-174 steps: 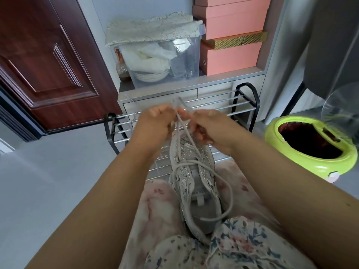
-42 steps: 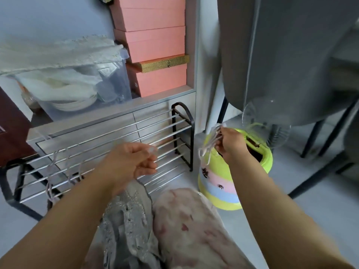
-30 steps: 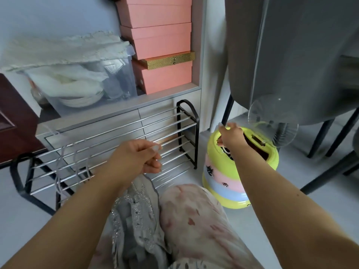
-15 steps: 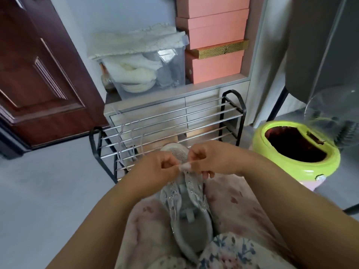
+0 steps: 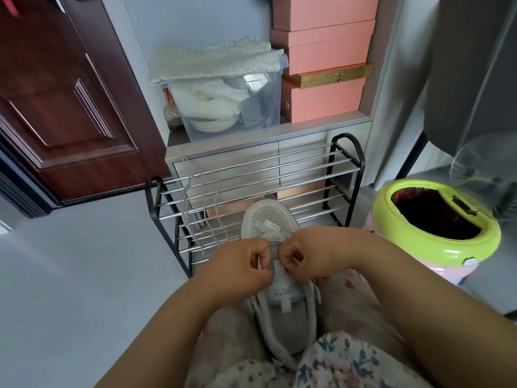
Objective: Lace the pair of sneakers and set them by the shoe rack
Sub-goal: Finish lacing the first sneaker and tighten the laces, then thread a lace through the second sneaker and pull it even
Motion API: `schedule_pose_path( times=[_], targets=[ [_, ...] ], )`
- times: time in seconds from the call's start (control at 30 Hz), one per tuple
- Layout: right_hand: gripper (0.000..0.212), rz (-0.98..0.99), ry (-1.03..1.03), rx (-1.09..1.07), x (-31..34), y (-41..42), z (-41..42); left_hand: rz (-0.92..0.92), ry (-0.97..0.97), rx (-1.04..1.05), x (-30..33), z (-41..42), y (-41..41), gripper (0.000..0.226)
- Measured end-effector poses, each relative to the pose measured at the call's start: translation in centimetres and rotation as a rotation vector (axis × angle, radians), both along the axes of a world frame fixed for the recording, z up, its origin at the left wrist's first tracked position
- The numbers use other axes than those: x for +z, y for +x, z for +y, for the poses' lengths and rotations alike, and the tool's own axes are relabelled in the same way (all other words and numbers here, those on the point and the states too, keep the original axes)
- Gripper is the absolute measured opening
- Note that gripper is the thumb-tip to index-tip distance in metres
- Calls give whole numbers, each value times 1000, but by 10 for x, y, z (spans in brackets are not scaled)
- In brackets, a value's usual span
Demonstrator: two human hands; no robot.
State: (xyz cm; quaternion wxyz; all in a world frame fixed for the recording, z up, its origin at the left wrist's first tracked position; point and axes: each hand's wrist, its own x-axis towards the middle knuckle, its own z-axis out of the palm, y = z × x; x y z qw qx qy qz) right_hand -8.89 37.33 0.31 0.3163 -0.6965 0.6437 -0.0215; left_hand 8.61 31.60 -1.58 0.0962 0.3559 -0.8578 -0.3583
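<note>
Sneaker lies on the person's lap, toe pointing twd the shoe rack just ahead. Both hands sit over its tongue, nearly touching. Left hand fingers curled, pinching a thin white lace. Right hand also curled at the eyelets; can't tell what it grips. More laces hang over rack bars. Green-rimmed bin to the right.

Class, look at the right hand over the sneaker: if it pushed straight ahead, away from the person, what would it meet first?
Probably the sneaker's toe, which lies just ahead of the right hand. Past it stand the shoe rack's bars. Depth is hard to judge from one view.
</note>
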Motion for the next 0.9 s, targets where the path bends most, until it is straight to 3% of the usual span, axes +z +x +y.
schedule_pose_path(
  times=[0.37,0.57,0.67,0.73,0.9],
  targets=[
    [7,11,18,83,-2,11,-2,-56,-29,-40,-1,8,19,18],
    [8,-20,15,84,-2,6,-6,-62,51,-5,-3,0,18,14],
    [9,-142,48,73,-1,0,-6,0,191,-22,5,-3,22,8],
    [15,-230,24,75,2,-8,-10,128,279,80,11,-15,26,12],
    [18,-521,-106,-71,13,-25,-32,373,320,610,-10,-85,31,19]
  ],
)
